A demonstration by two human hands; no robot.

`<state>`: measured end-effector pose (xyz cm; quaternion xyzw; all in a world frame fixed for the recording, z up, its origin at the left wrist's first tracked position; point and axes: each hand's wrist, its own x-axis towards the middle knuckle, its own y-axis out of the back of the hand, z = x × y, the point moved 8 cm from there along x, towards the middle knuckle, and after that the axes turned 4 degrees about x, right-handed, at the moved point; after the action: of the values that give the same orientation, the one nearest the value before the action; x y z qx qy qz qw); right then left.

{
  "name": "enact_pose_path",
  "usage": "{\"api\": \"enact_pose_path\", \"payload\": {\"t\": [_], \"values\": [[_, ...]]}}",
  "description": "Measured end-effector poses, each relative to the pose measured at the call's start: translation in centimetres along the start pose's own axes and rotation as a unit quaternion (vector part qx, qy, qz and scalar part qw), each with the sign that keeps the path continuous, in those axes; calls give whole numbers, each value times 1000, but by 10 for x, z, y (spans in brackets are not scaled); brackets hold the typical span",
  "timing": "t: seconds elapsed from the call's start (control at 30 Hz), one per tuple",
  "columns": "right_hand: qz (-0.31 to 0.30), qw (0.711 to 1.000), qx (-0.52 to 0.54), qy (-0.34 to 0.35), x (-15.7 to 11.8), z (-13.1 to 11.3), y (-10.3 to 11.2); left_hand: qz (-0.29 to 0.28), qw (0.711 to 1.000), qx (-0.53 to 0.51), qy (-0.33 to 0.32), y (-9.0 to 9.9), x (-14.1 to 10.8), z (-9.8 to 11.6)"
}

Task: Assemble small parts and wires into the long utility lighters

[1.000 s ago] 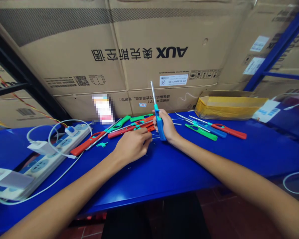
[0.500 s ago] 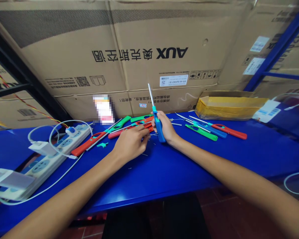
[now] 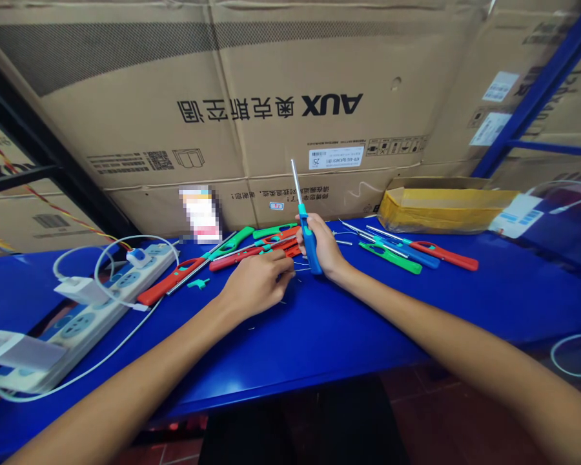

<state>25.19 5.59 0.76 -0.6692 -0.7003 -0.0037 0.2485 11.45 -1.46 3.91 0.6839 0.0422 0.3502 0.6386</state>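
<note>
right hand point(image 3: 325, 248) is gripping blue lighter point(image 3: 310, 250) over counter point(image 3: 348, 342), wrapped round it, rod point(image 3: 297, 183) pointing up. left hand point(image 3: 256, 282) is sitting just left, curled; cannot tell if holding anything. red lighter point(image 3: 450, 258) is lying right.

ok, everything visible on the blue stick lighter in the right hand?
The blue stick lighter has a plastic-looking handle, a teal collar and a slim, silvery, metal-looking tube. The right hand grips its handle. Tube up, it leans slightly left in view. Whether its base touches the blue tabletop is unclear.
</note>
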Motion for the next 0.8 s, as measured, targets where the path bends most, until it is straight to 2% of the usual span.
{"api": "enact_pose_path", "payload": {"t": [0.23,0.6,0.8], "values": [[-13,1000,3,-1,-1,4,-4,25,999,-9,33,2,2,-12],[-14,1000,-2,-1,-1,5,-4,40,998,-3,51,0,1,-15],[-21,1000,1,-2,-2,9,-5,44,997,-7,59,7,2,-17]]}}
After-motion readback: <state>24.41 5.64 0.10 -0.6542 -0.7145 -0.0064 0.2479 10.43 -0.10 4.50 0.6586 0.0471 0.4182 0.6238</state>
